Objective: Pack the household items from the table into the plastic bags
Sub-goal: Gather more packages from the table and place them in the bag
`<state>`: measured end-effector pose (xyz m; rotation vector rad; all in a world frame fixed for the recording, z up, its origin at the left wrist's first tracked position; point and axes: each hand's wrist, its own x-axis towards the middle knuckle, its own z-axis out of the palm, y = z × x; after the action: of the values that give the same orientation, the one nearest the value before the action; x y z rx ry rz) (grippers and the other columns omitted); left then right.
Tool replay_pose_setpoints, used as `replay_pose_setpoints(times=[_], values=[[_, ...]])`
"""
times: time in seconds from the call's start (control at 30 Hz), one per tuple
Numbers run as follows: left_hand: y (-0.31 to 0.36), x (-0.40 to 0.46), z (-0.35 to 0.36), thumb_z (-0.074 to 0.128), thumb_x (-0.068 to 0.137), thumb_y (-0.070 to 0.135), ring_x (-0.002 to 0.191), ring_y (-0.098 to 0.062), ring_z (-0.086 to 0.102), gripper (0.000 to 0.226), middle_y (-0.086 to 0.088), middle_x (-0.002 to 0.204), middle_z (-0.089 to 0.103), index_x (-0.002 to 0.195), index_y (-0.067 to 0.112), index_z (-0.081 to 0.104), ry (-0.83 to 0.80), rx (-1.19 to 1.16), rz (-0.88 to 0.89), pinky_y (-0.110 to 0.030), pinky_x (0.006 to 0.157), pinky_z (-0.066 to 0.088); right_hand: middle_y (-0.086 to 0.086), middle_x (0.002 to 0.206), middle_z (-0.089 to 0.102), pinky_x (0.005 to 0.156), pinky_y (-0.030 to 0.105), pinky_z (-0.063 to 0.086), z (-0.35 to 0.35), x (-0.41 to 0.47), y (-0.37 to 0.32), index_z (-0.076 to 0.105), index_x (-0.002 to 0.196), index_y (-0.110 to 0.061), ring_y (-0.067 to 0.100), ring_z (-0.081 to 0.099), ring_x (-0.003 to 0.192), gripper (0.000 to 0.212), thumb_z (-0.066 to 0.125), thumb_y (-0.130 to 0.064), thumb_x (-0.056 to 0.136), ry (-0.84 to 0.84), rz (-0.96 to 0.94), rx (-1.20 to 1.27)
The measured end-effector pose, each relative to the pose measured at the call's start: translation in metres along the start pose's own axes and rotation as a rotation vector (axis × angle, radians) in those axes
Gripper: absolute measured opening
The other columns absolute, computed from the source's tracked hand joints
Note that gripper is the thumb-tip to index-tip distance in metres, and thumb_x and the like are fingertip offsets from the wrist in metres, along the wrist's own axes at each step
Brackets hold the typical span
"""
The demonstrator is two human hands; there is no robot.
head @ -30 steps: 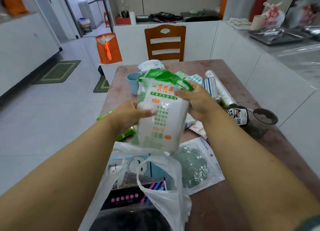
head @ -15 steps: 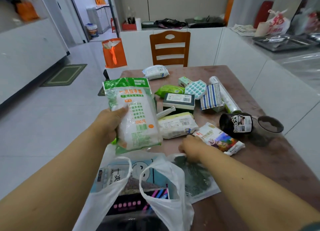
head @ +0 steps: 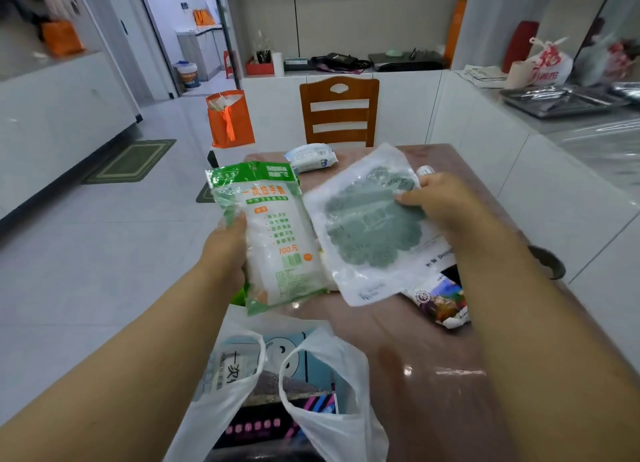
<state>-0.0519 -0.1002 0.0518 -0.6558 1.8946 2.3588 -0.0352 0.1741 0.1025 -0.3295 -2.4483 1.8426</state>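
At centre frame the left hand (head: pixel 227 250) grips a green-and-white glove packet (head: pixel 273 240) upright above the desk (head: pixel 433 357); just right of it the right hand (head: pixel 446 202) pinches a clear pouch (head: pixel 367 226) holding a grey-green mat, tilted. At bottom centre a white plastic bag (head: pixel 332 423) gapes, already holding boxes

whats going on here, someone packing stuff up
A person is packing household items into a white plastic bag at the near edge of the table. The left hand grips a green-topped pack of disposable gloves, and the right hand holds up a clear pouch with a grey-green mat inside. Both are above the table, not yet bagged. The bag already holds several items.
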Motion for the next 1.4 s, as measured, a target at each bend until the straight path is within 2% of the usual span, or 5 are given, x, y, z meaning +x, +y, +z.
replay_pose_setpoints(times=[0.23, 0.47, 0.57, 0.87, 1.4], values=[[-0.005, -0.018, 0.052, 0.056, 0.089, 0.051, 0.108, -0.039, 0.064, 0.053, -0.021, 0.119, 0.067, 0.120, 0.009, 0.065, -0.397, -0.148, -0.231, -0.056, 0.095, 0.047, 0.014, 0.097, 0.067, 0.063, 0.040, 0.057, 0.062, 0.008, 0.039, 0.053, 0.107, -0.007, 0.026, 0.067, 0.079, 0.019, 0.063, -0.006, 0.090, -0.170, 0.280, 0.477], [-0.022, -0.004, 0.083, 0.050, 0.092, -0.002, 0.050, -0.027, 0.070, 0.011, -0.014, 0.059, 0.071, 0.090, 0.002, 0.059, -0.337, 0.050, -0.303, -0.044, 0.060, 0.052, 0.006, 0.100, 0.066, 0.055, 0.023, 0.053, 0.053, 0.052, 0.068, 0.052, 0.105, -0.016, 0.006, 0.063, 0.058, 0.026, 0.063, -0.033, 0.090, -0.016, 0.229, 0.210], [-0.028, 0.011, 0.095, 0.049, 0.092, -0.002, 0.051, -0.028, 0.070, 0.012, -0.015, 0.061, 0.072, 0.098, 0.001, 0.060, -0.345, 0.041, -0.328, -0.043, 0.054, 0.055, 0.002, 0.077, 0.056, 0.063, 0.027, 0.042, 0.029, 0.097, 0.077, 0.047, 0.082, -0.019, 0.023, 0.055, 0.076, 0.023, 0.056, -0.038, 0.091, 0.147, 0.195, -0.012], [-0.043, 0.054, 0.118, 0.053, 0.089, -0.002, 0.060, -0.035, 0.072, 0.020, -0.022, 0.074, 0.073, 0.108, 0.000, 0.060, -0.365, -0.044, -0.393, -0.045, 0.049, 0.059, 0.010, 0.129, 0.059, 0.098, 0.044, 0.046, -0.028, 0.221, 0.130, 0.050, 0.132, -0.016, 0.034, 0.056, 0.113, 0.076, 0.051, -0.054, 0.066, 0.467, 0.526, -0.254], [-0.059, 0.088, 0.131, 0.053, 0.093, 0.003, 0.079, -0.037, 0.072, 0.022, -0.023, 0.094, 0.074, 0.112, 0.002, 0.062, -0.283, -0.101, -0.383, -0.052, 0.067, 0.059, 0.003, 0.105, 0.067, 0.081, 0.036, 0.056, -0.025, 0.251, 0.057, 0.061, 0.112, -0.009, 0.025, 0.068, 0.095, 0.038, 0.070, -0.017, 0.076, 0.413, 0.198, -0.188]])
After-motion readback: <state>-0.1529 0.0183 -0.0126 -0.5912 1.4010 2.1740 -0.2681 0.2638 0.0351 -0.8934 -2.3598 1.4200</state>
